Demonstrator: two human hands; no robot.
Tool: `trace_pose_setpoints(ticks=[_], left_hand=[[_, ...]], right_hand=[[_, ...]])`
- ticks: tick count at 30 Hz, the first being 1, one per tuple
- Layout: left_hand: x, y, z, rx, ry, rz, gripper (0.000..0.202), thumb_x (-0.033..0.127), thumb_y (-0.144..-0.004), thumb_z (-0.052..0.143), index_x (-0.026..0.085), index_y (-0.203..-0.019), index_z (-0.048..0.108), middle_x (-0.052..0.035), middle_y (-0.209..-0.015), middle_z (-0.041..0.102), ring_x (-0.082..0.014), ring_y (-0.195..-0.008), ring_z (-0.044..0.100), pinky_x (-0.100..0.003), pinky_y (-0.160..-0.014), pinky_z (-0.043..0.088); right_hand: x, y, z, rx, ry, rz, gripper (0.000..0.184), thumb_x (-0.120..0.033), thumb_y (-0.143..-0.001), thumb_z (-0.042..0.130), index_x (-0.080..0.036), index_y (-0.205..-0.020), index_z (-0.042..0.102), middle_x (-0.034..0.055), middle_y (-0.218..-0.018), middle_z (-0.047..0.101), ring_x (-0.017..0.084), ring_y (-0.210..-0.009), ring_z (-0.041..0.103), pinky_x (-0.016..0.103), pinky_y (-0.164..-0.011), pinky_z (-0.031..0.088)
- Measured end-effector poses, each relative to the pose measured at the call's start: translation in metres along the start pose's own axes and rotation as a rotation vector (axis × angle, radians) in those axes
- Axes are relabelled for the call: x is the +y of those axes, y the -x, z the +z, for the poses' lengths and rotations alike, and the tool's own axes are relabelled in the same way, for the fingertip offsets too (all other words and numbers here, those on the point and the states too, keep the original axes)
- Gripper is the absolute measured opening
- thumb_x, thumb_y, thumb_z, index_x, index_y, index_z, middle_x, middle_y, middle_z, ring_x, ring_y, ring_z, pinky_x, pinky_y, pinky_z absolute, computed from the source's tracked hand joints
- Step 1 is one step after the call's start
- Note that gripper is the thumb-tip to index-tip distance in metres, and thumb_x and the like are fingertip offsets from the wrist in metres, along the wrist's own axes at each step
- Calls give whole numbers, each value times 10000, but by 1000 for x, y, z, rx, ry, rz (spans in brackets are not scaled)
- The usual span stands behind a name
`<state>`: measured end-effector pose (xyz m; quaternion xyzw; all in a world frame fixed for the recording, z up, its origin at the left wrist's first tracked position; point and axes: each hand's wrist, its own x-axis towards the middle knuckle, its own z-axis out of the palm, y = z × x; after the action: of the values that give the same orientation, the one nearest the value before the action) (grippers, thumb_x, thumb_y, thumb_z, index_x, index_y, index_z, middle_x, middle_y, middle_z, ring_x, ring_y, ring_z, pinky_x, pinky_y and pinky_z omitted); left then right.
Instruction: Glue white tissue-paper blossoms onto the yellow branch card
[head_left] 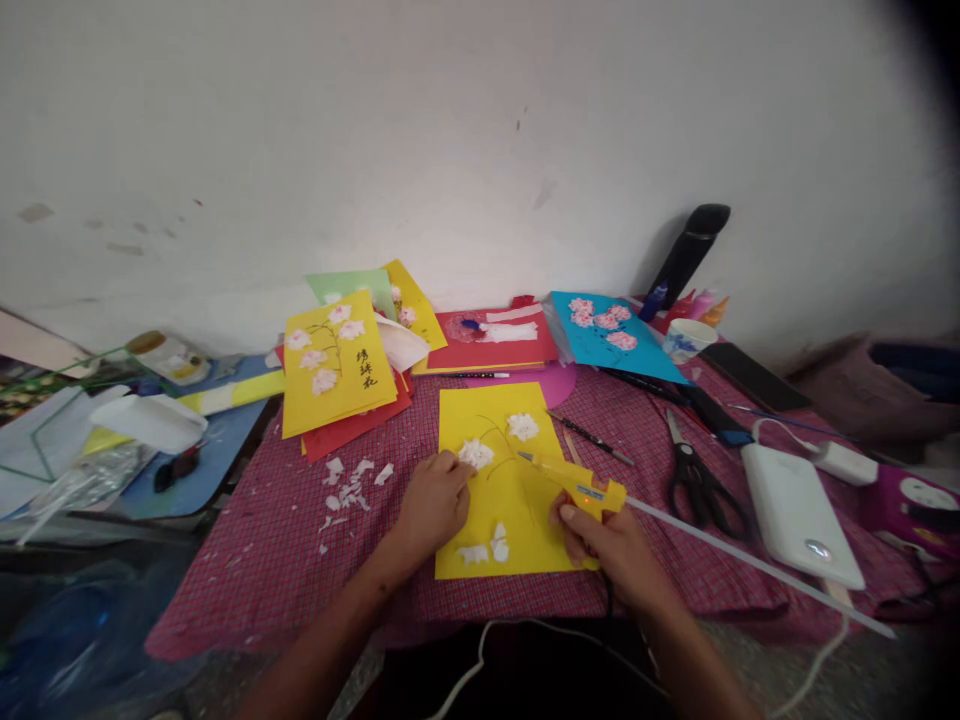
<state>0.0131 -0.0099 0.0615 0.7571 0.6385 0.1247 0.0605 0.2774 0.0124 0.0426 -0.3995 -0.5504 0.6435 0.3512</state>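
Note:
My right hand (pixel 596 530) is wrapped round the handle of a yellow hot glue gun (pixel 562 472). A long translucent glue stick (pixel 750 555) runs out of its back. The nozzle is over a yellow sheet (pixel 517 540) with thin branches drawn on it. Near its top are two white paper flowers, a left one (pixel 475 454) and a right one (pixel 523 427). My left hand (pixel 439 500) rests at the sheet's left edge, fingers curled and closed, tips at the left flower; anything between them is hidden. White paper pieces (pixel 474 553) lie low on the sheet.
Paper scraps (pixel 352 490) are scattered left on the checked cloth (pixel 247 560). Finished flower cards, one yellow (pixel 315 400) and one blue (pixel 577 345), lie behind. Black scissors (pixel 701 480), a white power bank (pixel 802 515) and a paper cup (pixel 686 340) are at the right.

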Motion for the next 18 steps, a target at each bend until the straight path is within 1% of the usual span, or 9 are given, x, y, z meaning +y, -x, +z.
trace_pose_setpoints(ticks=[7,12,15,17,18], left_hand=[[-4,2,2,14,68,20,291,117,-872,477,219,-1054,680,-64,-929,576,-217,-918,550,-357,-837,453],[-13,-4,-3,103,165,-5,295,99,-878,434,188,-1055,653,-72,-957,607,-215,-957,573,-363,-878,482],[-16,-12,-11,140,141,8,324,108,-879,435,177,-1138,616,-95,-1079,611,-229,-1058,562,-392,-955,472],[-15,-16,-15,123,91,63,370,159,-894,468,180,-1248,575,-121,-1237,570,-252,-1178,517,-426,-1029,435],[-14,-17,-16,101,65,99,401,203,-901,497,190,-1299,549,-130,-1324,527,-269,-1241,479,-449,-1065,408]], right_hand=[[2,2,0,15,-9,9,270,-432,-924,573,-184,-846,641,-42,-495,513,114,-490,407,263,-519,308],[3,1,0,15,-15,11,280,-445,-917,574,-181,-862,650,-37,-497,517,114,-486,411,260,-513,310],[4,1,0,28,-3,25,296,-459,-908,581,-176,-864,657,-32,-503,515,120,-501,427,260,-527,333],[3,2,-1,39,11,41,316,-471,-903,584,-172,-831,658,-25,-512,515,124,-514,437,262,-535,344],[3,2,-1,42,13,52,328,-479,-902,584,-171,-818,656,-23,-517,514,124,-515,438,261,-534,346]])
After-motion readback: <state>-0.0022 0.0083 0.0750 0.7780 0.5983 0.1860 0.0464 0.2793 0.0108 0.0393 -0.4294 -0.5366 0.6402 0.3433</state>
